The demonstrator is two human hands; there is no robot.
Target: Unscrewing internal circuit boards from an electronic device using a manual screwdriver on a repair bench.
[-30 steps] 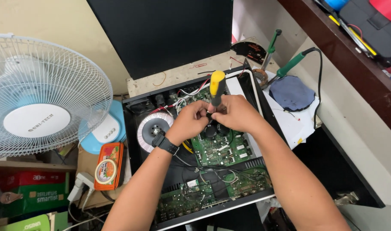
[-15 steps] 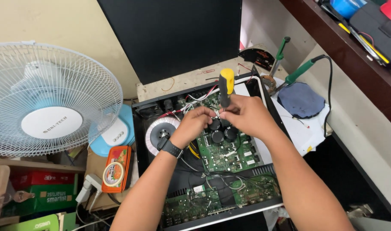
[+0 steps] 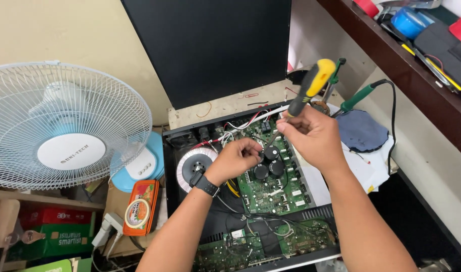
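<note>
Cluttered bench against a cream wall, and we are working inside an opened amplifier case (image 3: 171,166).

Largest around us are the black panel (image 3: 210,48) leaning on the wall and the white fan (image 3: 64,126) at the left; a soldering iron (image 3: 359,98) lies near the blue cloth (image 3: 361,131) on the right. The case already has its lid off, and it holds a round transformer (image 3: 194,165), loose wires (image 3: 240,126), green circuit boards (image 3: 270,186) and black capacitors (image 3: 270,161). The boards sit in place, so we judge the job mid-way, with closing up left. Our right hand (image 3: 313,138) is clenched around the yellow-handled screwdriver (image 3: 308,90), whose tip points down to the board beside the capacitors. Our left hand (image 3: 238,160) pinches something small there; we cannot tell what.
</note>
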